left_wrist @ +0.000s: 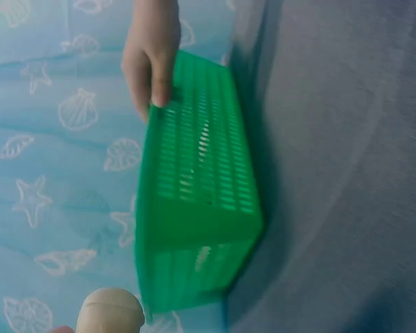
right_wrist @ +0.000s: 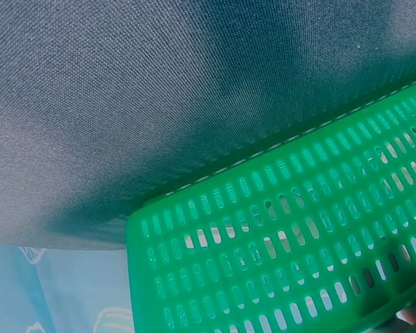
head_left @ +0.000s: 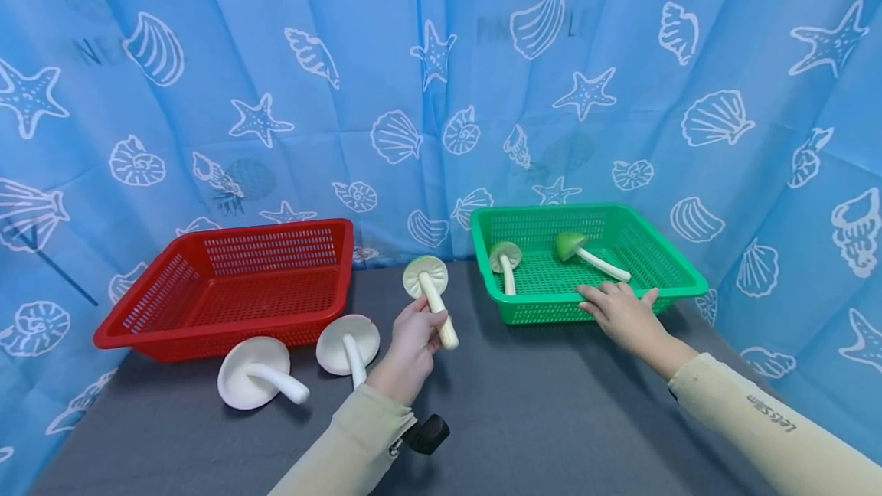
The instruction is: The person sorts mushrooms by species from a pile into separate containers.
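Observation:
My left hand (head_left: pixel 411 343) pinches the stem of a toy mushroom (head_left: pixel 432 293) with a thin green edge on its cap. It is held above the table between two baskets, cap pointing away from me. In the left wrist view only the stem's rounded end (left_wrist: pixel 111 312) shows. My right hand (head_left: pixel 623 318) grips the near rim of the green basket (head_left: pixel 551 311), its fingers over the edge. Inside that basket lie two green-capped mushrooms, one on the left (head_left: pixel 506 260) and one farther right (head_left: pixel 570 246). The right wrist view shows mostly the basket's slotted wall (right_wrist: pixel 263 236).
A red basket (head_left: pixel 234 339) stands at the left, with nothing visible inside. Two mushrooms with pale undersides up, one (head_left: pixel 241 389) and another (head_left: pixel 338 350), lie before it on the grey tablecloth (head_left: pixel 524 404). A blue shell-patterned curtain (head_left: pixel 441 174) hangs behind.

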`<state>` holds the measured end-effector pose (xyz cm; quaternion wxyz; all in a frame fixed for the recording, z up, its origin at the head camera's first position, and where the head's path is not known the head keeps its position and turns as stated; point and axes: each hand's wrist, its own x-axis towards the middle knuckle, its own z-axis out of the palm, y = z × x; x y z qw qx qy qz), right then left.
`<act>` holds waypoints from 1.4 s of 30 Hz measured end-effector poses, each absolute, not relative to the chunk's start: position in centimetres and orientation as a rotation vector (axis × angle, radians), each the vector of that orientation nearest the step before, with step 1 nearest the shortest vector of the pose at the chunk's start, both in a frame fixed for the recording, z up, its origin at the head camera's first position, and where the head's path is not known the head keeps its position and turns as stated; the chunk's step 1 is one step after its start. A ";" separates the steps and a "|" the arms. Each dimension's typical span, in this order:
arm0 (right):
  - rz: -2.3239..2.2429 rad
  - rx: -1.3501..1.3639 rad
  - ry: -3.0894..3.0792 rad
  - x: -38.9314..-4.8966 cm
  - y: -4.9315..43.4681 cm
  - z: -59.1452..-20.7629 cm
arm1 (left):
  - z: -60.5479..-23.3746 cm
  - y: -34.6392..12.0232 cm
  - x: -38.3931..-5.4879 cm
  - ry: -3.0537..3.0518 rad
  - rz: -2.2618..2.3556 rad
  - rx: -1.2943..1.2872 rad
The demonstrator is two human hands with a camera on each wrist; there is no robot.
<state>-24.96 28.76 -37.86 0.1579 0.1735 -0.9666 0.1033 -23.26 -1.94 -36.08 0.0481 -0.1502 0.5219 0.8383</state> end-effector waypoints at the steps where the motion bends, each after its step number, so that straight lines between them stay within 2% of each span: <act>1: 0.296 0.496 -2.765 -25.0 28.7 -37.8 | -35.8 -1.7 -23.3 1.589 2.559 -0.453; 26: 0.271 0.490 -2.761 -25.0 28.8 -37.8 | -32.4 5.8 -24.9 1.568 2.538 -0.303; 42: 0.236 0.455 -2.766 -25.3 28.7 -38.0 | -32.7 9.1 -27.1 1.664 2.489 -0.206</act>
